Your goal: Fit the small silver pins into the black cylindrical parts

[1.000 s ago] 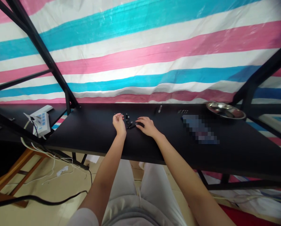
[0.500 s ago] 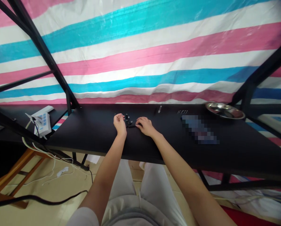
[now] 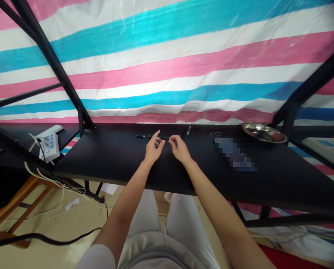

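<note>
A slim black rod (image 3: pixel 164 138), perhaps a pen part, spans the gap between my two hands just over the black table. My right hand (image 3: pixel 181 148) pinches its right end between thumb and fingertips. At its left end is my left hand (image 3: pixel 153 149), thumb and curled fingers around it, index finger raised. A short black piece with a clear section (image 3: pixel 140 136) lies on the table left of my left hand. Small dark parts next to my left fingers are mostly hidden.
A small clear tube (image 3: pixel 188 130) and several tiny pieces (image 3: pixel 215 133) lie towards the back of the table (image 3: pixel 105 157). Further right are a blurred-out flat object (image 3: pixel 235 155) and a shiny metal plate (image 3: pixel 265 140). A power strip (image 3: pixel 49 147) sits at left.
Both hands have moved slightly right and away from me, coming closer together, with the black rod now raised between them. The piece left of my left hand is now uncovered.
</note>
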{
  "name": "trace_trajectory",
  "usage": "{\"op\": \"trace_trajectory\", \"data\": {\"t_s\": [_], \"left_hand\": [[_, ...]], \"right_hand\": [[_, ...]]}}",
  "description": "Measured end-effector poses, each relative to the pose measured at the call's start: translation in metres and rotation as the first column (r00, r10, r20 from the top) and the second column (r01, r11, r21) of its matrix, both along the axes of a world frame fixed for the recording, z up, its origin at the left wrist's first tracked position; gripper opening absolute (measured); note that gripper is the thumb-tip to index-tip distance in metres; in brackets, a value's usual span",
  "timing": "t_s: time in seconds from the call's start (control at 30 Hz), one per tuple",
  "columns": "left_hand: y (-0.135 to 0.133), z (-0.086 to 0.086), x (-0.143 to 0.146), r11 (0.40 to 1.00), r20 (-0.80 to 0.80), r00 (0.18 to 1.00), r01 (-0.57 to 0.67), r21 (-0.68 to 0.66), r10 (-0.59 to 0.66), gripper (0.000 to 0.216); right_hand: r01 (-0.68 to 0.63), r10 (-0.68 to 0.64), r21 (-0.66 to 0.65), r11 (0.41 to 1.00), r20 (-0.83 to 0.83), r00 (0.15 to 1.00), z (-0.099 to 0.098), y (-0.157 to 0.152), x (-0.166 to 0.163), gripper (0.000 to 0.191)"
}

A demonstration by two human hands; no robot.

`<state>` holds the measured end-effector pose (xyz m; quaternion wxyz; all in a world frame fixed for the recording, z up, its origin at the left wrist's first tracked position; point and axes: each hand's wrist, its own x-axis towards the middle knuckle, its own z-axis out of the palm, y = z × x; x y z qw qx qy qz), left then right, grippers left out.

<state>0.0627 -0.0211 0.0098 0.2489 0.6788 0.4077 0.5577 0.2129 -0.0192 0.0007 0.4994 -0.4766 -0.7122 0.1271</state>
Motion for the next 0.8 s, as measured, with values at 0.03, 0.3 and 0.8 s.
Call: {"op": "trace_trajectory", "data": {"t_s": [0.03,0.3,0.8], "left_hand": [[0.0005,-0.0021,0.0004,1.0,-0.023,0.999,0.03,-0.006,-0.03,0.046],[0.0016,-0.0037,-0.0008,0.997,-0.009,1.0,0.02,-0.07,-0.021,0.022],[0.0002,-0.0071,0.0001,0.998,-0.106,0.993,0.056,-0.007,-0.056,0.016]], "right_hand": [[0.0,-0.001,0.027,1.0,0.016,1.0,0.0001,-0.0004,0.0,0.016],[0.01,-0.048,0.19,0.982,0.192,0.98,-0.0002,-0.0034,0.0021,0.021],[-0.203,0.028,-0.304,0.931,-0.493,0.87,0.0021,-0.0054,-0.0065,0.048]]}}
